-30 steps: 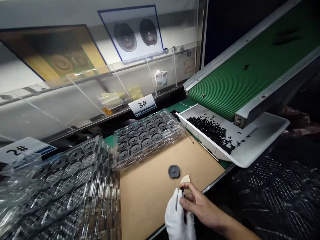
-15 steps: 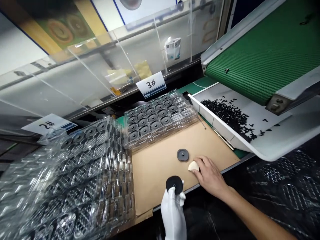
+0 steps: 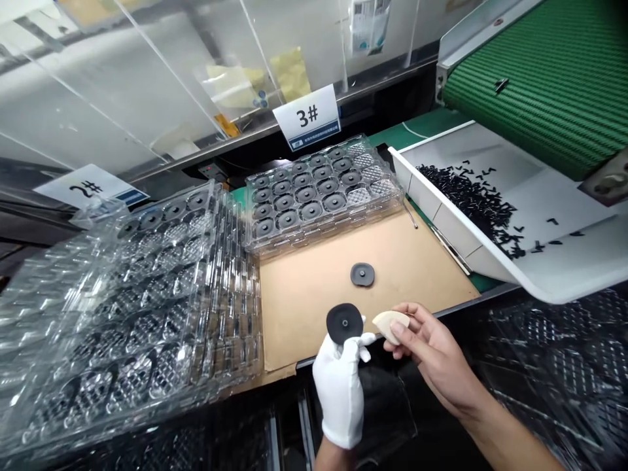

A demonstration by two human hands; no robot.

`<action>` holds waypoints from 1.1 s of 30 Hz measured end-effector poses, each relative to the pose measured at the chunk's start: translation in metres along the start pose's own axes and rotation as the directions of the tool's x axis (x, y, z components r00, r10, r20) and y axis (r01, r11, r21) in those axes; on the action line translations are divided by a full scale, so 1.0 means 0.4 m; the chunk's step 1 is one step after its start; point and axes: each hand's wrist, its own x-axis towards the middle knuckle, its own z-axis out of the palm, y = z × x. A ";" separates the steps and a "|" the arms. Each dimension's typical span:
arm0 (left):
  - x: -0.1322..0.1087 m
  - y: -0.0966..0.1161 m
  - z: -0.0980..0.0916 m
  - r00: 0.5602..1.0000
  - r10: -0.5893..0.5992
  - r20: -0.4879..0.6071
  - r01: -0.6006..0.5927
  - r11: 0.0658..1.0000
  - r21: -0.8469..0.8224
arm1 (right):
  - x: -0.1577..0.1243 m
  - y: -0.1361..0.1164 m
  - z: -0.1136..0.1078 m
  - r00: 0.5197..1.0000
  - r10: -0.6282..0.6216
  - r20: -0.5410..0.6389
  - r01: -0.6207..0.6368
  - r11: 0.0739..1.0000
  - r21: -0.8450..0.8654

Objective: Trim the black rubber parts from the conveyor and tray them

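Note:
My left hand [image 3: 340, 386], in a white glove, pinches a round black disc [image 3: 344, 322] upright by its lower edge, over the near edge of the brown cardboard sheet [image 3: 314, 294]. Just to its right my bare right hand [image 3: 432, 353] grips a small cream wedge-shaped piece [image 3: 390, 323] between thumb and fingers, its tip close to the disc. A second dark disc [image 3: 362, 274] lies flat on the cardboard beyond both hands.
A clear blister tray [image 3: 318, 196] holding several black discs sits behind the cardboard, under a "3#" sign [image 3: 307, 118]. Stacked clear trays [image 3: 127, 301] fill the left. A white bin [image 3: 490, 216] with small black parts lies right, beneath a green conveyor [image 3: 540, 85].
My right hand lifted the cream piece off the cardboard and brought it beside the disc. The left hand turned the disc from edge-on to face-on. The view tilted downward.

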 end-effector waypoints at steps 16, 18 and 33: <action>-0.021 -0.030 0.003 0.995 0.097 -0.020 -0.097 0.995 0.015 | -0.059 0.005 0.022 0.752 -0.567 0.334 0.607 0.400 -0.687; -0.019 -0.034 0.003 0.996 0.088 -0.032 -0.088 0.996 -0.001 | -0.071 0.011 0.025 0.727 -0.557 0.403 0.640 0.337 -0.690; -0.035 -0.026 0.013 0.984 0.163 -0.074 -0.155 0.982 0.107 | -0.070 -0.001 0.012 0.652 -0.593 0.473 0.691 0.207 -0.693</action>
